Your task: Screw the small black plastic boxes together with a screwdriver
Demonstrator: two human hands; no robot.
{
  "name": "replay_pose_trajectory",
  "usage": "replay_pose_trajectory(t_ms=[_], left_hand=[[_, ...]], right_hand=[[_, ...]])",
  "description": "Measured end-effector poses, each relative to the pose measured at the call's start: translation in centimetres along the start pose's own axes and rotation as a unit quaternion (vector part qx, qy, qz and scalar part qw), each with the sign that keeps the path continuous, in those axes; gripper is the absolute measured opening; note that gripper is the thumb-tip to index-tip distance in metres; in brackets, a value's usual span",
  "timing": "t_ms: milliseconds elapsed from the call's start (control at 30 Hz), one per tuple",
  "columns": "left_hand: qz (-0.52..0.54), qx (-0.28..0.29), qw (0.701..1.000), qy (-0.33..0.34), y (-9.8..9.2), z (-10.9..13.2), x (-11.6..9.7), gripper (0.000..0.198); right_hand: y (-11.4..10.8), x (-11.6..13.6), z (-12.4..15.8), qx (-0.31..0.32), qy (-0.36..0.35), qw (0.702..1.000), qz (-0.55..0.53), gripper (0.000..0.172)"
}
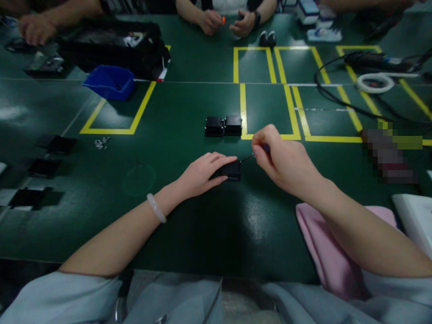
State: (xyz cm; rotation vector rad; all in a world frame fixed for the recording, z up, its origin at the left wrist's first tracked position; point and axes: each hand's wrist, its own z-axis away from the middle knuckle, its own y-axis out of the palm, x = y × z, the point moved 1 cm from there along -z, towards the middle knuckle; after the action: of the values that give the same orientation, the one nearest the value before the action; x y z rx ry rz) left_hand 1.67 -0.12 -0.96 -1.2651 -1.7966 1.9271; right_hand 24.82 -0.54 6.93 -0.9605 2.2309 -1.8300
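My left hand (207, 173) holds a small black box-shaped part (232, 171) down on the green table, thumb at its near side and fingers over its top. In my right hand (280, 155), closed in a pinch, is a screwdriver (249, 157) with a thin metal shaft. The shaft slants down to the left, and its tip meets the right end of the black part; the handle is mostly hidden by my fingers. Just beyond lie two similar black parts (223, 126) side by side. Small silver screws (101, 143) sit in a loose pile to the left.
Several dark flat pieces (43, 167) lie at the left. A blue bin (110, 82) stands before a black crate (111, 49). Cables (320, 85) and a white coil (375, 83) are at the right, above a pink cloth (324, 243). Across the table, a co-worker's hands (227, 22) hold small items.
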Motion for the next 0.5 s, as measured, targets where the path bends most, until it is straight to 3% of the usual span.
replay_pose_trajectory(t_ms=[300,500], left_hand=[[0.002,0.001,1.0,0.002,-0.16,-0.04,-0.28,0.053],[-0.002,0.002,1.0,-0.001,-0.12,-0.07,-0.29,0.053]], right_hand=[[-0.14,0.0,0.11,-0.002,-0.014,1.0,-0.011,0.027],[-0.32,0.14,0.15,-0.003,-0.01,0.999,-0.031,0.02]])
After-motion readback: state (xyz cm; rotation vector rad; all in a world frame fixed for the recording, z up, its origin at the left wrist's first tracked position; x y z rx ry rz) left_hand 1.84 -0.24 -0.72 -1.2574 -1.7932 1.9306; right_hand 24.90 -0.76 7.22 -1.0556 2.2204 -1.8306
